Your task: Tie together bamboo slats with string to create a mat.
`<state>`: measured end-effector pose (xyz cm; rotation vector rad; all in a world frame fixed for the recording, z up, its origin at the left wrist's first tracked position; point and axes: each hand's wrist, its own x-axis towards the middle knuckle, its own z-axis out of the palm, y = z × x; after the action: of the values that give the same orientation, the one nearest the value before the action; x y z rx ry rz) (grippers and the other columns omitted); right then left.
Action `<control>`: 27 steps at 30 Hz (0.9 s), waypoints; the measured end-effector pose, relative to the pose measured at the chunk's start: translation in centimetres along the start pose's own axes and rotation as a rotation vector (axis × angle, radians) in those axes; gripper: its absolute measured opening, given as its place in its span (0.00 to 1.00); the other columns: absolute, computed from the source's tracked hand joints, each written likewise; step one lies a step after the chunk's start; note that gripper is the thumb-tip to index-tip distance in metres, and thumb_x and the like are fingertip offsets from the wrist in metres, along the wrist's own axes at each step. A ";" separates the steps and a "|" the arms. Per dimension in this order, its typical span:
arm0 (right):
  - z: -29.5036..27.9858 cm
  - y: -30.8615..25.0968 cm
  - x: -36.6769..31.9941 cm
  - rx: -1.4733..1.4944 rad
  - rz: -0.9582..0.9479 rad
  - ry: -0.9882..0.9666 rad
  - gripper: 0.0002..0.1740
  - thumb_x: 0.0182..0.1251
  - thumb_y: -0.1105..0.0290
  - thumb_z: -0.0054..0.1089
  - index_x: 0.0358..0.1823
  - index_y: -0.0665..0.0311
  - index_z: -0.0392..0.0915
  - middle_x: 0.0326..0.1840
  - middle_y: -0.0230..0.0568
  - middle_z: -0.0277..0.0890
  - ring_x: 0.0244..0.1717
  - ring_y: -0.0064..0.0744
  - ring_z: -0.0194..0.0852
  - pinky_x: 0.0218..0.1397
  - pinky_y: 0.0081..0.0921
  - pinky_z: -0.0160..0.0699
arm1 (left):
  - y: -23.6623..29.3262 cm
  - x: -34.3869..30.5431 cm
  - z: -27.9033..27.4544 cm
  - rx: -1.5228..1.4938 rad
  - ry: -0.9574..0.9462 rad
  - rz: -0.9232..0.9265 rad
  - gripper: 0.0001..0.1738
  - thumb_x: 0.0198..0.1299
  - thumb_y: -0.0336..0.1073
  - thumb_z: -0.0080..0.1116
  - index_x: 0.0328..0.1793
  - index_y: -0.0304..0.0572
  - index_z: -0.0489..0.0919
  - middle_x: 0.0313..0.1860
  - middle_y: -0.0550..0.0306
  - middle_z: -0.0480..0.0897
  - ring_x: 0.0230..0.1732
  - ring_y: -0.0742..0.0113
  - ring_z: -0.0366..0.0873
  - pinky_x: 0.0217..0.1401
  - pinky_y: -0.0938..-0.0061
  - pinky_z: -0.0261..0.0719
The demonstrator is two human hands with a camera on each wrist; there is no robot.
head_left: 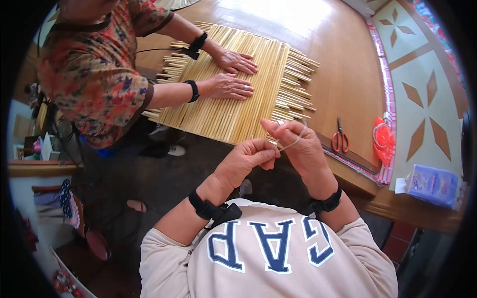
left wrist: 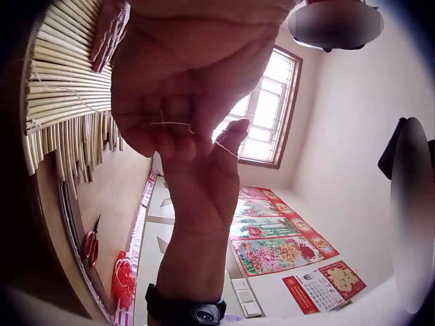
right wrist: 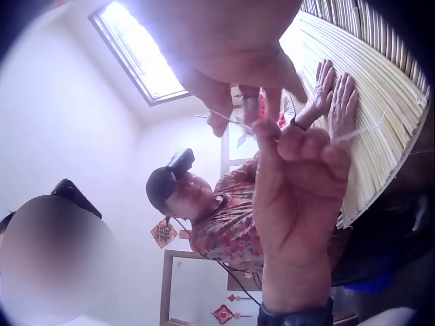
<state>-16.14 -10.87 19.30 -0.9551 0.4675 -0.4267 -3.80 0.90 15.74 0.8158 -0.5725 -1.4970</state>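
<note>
My left hand has its fingers curled round a thin white string. Just beside it, my right hand pinches the string, which loops over its fingers. Both hands are raised at the near edge of a mat of pale sticks. In the left wrist view the string runs from the mat's edge to my left hand. A thin straight piece shows between the fingers in the right wrist view, under my right hand; I cannot tell whether it is a needle.
Another person's two hands lie flat on the mat. Red-handled scissors and a red plastic bag lie on the wooden table to the right. A purple packet is at the far right.
</note>
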 end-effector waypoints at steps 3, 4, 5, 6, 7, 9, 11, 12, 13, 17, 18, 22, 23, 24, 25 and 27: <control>-1.4 -0.3 -1.2 0.203 -0.091 0.077 0.07 0.66 0.68 0.49 0.37 0.64 0.71 0.25 0.32 0.68 0.22 0.22 0.69 0.30 0.22 0.75 | -1.6 -1.6 -0.4 0.069 -0.008 -0.157 0.06 0.59 0.32 0.53 0.37 0.39 0.77 0.27 0.65 0.76 0.28 0.80 0.71 0.36 0.87 0.70; -2.6 -0.8 -1.6 0.247 -0.141 0.040 0.07 0.67 0.68 0.47 0.36 0.63 0.71 0.23 0.30 0.65 0.17 0.17 0.60 0.19 0.14 0.66 | -2.5 -2.2 -1.3 0.137 -0.025 -0.213 0.06 0.59 0.32 0.52 0.38 0.39 0.77 0.27 0.65 0.76 0.28 0.80 0.71 0.35 0.86 0.70; -3.9 -1.4 -1.9 0.186 -0.232 0.083 0.08 0.67 0.67 0.46 0.37 0.63 0.71 0.23 0.30 0.66 0.17 0.15 0.57 0.16 0.11 0.58 | -3.4 -2.8 -2.2 0.200 -0.040 -0.265 0.07 0.59 0.33 0.51 0.38 0.39 0.77 0.27 0.65 0.76 0.28 0.81 0.71 0.34 0.86 0.70; -5.3 -1.9 -2.3 0.138 -0.289 0.095 0.07 0.67 0.70 0.46 0.38 0.64 0.72 0.24 0.31 0.69 0.17 0.14 0.57 0.16 0.10 0.55 | -4.5 -3.5 -3.1 0.228 0.016 -0.305 0.06 0.57 0.33 0.53 0.35 0.38 0.77 0.26 0.62 0.77 0.29 0.77 0.73 0.35 0.84 0.71; -6.6 -2.1 -2.6 0.050 -0.347 0.159 0.07 0.67 0.71 0.46 0.38 0.64 0.73 0.25 0.31 0.69 0.17 0.13 0.56 0.16 0.10 0.54 | -5.4 -4.2 -3.9 0.232 0.033 -0.311 0.06 0.57 0.33 0.53 0.35 0.38 0.77 0.26 0.62 0.77 0.29 0.77 0.73 0.35 0.84 0.71; -9.3 -2.9 -3.4 -0.214 -0.426 0.280 0.06 0.66 0.74 0.47 0.39 0.66 0.74 0.26 0.32 0.70 0.17 0.12 0.54 0.16 0.10 0.51 | -7.2 -6.0 -5.7 0.843 0.143 -0.370 0.07 0.54 0.31 0.54 0.38 0.37 0.77 0.26 0.61 0.78 0.32 0.73 0.75 0.40 0.81 0.72; -11.8 -4.2 -4.2 -0.346 -0.472 0.391 0.06 0.65 0.75 0.48 0.39 0.67 0.74 0.26 0.32 0.70 0.17 0.12 0.53 0.16 0.10 0.48 | -9.6 -8.6 -8.7 0.922 0.186 -0.407 0.10 0.52 0.30 0.55 0.41 0.37 0.77 0.31 0.56 0.79 0.34 0.66 0.76 0.42 0.78 0.73; -12.9 -4.7 -4.5 -0.298 -0.500 0.454 0.06 0.65 0.75 0.49 0.39 0.67 0.74 0.26 0.32 0.69 0.17 0.12 0.53 0.17 0.10 0.47 | -10.3 -9.8 -10.4 0.998 0.226 -0.425 0.14 0.50 0.30 0.56 0.45 0.37 0.76 0.36 0.51 0.80 0.37 0.59 0.77 0.44 0.75 0.74; -14.1 -5.1 -5.0 -0.295 -0.497 0.461 0.06 0.65 0.75 0.49 0.39 0.67 0.74 0.26 0.32 0.69 0.17 0.12 0.53 0.17 0.10 0.47 | -10.4 -10.8 -12.0 0.999 0.222 -0.432 0.14 0.50 0.30 0.56 0.45 0.37 0.76 0.36 0.51 0.80 0.37 0.59 0.77 0.44 0.75 0.74; -14.2 -5.3 -6.7 -0.347 -0.589 0.591 0.04 0.65 0.74 0.49 0.37 0.66 0.73 0.25 0.30 0.68 0.17 0.11 0.53 0.18 0.10 0.49 | -9.1 -11.3 -17.1 0.853 0.765 -0.172 0.24 0.49 0.35 0.59 0.55 0.40 0.72 0.44 0.51 0.77 0.45 0.60 0.75 0.48 0.71 0.73; -13.6 -4.9 -7.0 -0.380 -0.572 0.592 0.04 0.64 0.75 0.49 0.37 0.66 0.72 0.24 0.30 0.68 0.17 0.11 0.53 0.18 0.10 0.51 | -7.7 -10.2 -17.0 0.519 0.910 -0.257 0.22 0.52 0.39 0.60 0.53 0.40 0.73 0.44 0.51 0.77 0.46 0.61 0.75 0.46 0.67 0.74; -7.8 1.4 -6.1 -0.451 -0.052 0.367 0.04 0.63 0.79 0.47 0.37 0.67 0.72 0.28 0.38 0.74 0.23 0.20 0.72 0.26 0.16 0.72 | -6.6 -5.5 -19.4 -0.097 0.889 -0.053 0.25 0.52 0.44 0.62 0.52 0.40 0.72 0.46 0.47 0.76 0.50 0.59 0.73 0.47 0.63 0.74; -7.2 3.9 -5.5 -0.416 0.060 0.244 0.04 0.62 0.79 0.49 0.37 0.68 0.72 0.30 0.41 0.76 0.25 0.24 0.76 0.29 0.19 0.77 | -6.8 -4.4 -20.1 -0.203 0.845 -0.058 0.23 0.51 0.45 0.63 0.49 0.39 0.73 0.43 0.47 0.78 0.47 0.59 0.75 0.46 0.63 0.74; -6.0 6.3 -4.8 -0.347 0.191 0.194 0.04 0.61 0.78 0.50 0.37 0.68 0.72 0.30 0.41 0.76 0.26 0.24 0.76 0.29 0.19 0.78 | -7.2 -3.6 -20.6 -0.308 0.803 -0.063 0.23 0.51 0.46 0.63 0.46 0.39 0.74 0.41 0.47 0.79 0.45 0.59 0.77 0.45 0.63 0.75; -5.3 8.9 -3.9 -0.291 0.275 0.135 0.05 0.61 0.77 0.51 0.39 0.68 0.71 0.29 0.40 0.75 0.26 0.24 0.77 0.29 0.19 0.78 | -7.5 -3.1 -20.8 -0.311 0.795 -0.070 0.23 0.51 0.46 0.63 0.46 0.39 0.74 0.41 0.47 0.79 0.45 0.59 0.77 0.45 0.63 0.75; -4.2 14.5 -1.9 -0.289 0.421 0.041 0.05 0.64 0.75 0.49 0.40 0.65 0.70 0.27 0.35 0.73 0.24 0.22 0.75 0.28 0.17 0.77 | -7.6 -2.2 -20.7 -0.284 0.801 -0.048 0.19 0.51 0.44 0.63 0.42 0.39 0.74 0.34 0.48 0.81 0.39 0.59 0.80 0.43 0.63 0.77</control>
<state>-17.98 -5.29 5.33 -1.0932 0.7633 0.0041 7.30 6.23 -2.62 1.1075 0.2512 -1.1247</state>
